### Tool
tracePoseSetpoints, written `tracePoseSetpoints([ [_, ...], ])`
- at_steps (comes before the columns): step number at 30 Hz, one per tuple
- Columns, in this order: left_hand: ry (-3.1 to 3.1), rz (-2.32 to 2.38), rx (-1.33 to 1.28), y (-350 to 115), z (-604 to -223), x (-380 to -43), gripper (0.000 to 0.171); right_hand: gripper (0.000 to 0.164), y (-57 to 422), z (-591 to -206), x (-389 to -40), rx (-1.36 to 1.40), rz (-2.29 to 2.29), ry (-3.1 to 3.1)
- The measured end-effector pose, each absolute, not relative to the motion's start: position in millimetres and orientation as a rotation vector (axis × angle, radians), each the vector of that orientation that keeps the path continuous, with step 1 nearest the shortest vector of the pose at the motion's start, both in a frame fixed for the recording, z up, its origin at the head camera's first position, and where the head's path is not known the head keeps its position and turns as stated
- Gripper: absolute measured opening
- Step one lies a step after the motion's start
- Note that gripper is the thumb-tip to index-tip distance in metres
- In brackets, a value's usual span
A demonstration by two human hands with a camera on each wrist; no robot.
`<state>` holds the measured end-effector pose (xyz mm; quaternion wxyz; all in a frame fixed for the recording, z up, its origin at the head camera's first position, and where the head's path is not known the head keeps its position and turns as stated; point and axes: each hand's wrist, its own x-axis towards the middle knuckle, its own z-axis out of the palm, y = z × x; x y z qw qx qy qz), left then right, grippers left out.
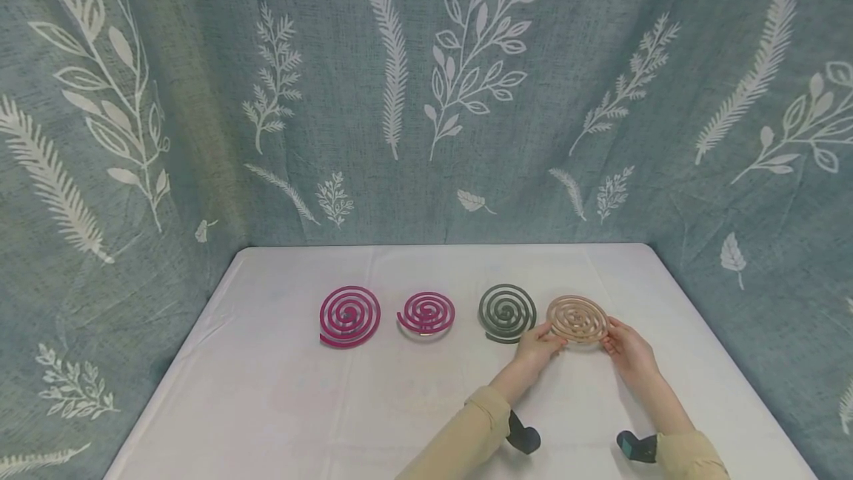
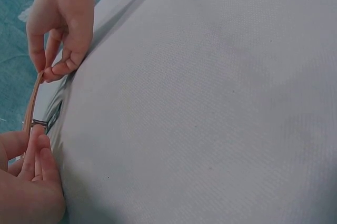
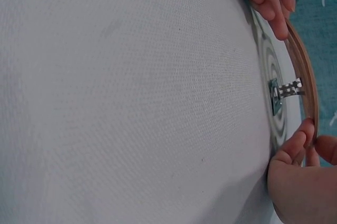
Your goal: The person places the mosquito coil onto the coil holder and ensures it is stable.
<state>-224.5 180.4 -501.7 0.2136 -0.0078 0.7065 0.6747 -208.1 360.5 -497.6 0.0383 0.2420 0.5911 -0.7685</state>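
Observation:
A tan mosquito coil [image 1: 577, 317] is held between both hands at the right of the row on the table. My left hand [image 1: 535, 352] pinches its near left edge between thumb and fingers. On the right edge, my right hand [image 1: 631, 352] grips the rim. Seen edge-on in the right wrist view, the coil [image 3: 305, 66] stands above the tabletop over a small metal stand [image 3: 289, 88]. Whether the stand's top is fixed in the coil's centre cannot be made out. The stand's shadowed foot shows beneath it.
Just left of the hands lies a dark green coil [image 1: 507, 313]. Further left are a magenta coil [image 1: 427, 312], apparently raised, and another magenta coil [image 1: 349, 316]. The white cloth-covered table [image 1: 266, 406] meets a leaf-patterned blue-green curtain [image 1: 320, 95] behind.

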Motion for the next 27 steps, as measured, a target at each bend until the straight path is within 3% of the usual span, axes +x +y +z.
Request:
tracePoseSetpoints([
  [27, 1.947, 1.878, -0.029, 179.6, -499.1, -222.3, 0.047, 0.057, 359.0, -495.4, -204.4, 0.744, -2.309, 1.869],
])
